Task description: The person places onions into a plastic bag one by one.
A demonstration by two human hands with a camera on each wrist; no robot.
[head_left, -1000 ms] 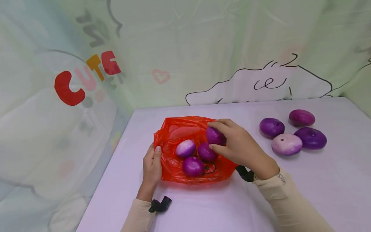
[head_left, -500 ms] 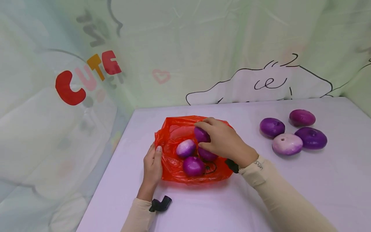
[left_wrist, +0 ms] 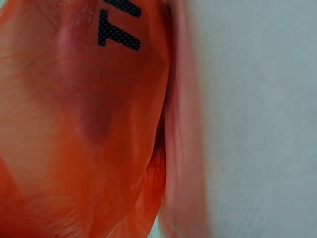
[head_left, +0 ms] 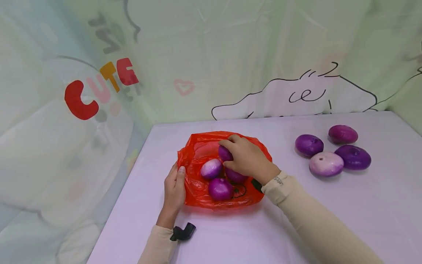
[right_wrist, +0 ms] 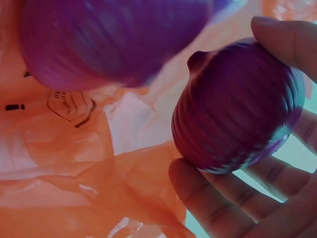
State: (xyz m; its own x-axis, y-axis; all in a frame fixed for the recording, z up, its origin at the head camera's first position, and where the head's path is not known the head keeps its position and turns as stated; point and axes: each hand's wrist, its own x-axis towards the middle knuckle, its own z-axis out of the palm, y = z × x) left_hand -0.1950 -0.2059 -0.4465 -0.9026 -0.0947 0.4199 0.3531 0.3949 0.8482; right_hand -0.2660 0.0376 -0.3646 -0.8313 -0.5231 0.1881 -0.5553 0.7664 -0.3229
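Held onion [right_wrist: 237, 106]: over the red bag [head_left: 196, 189], near 3 bagged onions [head_left: 221, 189]; in the right wrist view its nub points up-left, its axis slanting down-right.
Right hand [head_left: 248, 157]: reaches in from the right, fingers and thumb curled round that onion.
Left hand [head_left: 174, 187]: points forward, pinching the bag's left edge.
Worktop [head_left: 230, 238]: 4 loose onions [head_left: 326, 164], far right.

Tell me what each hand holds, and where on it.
Right hand: purple onion, by its rounded sides between thumb and fingers, pointed tip free. Left hand: red bag, by its left edge.
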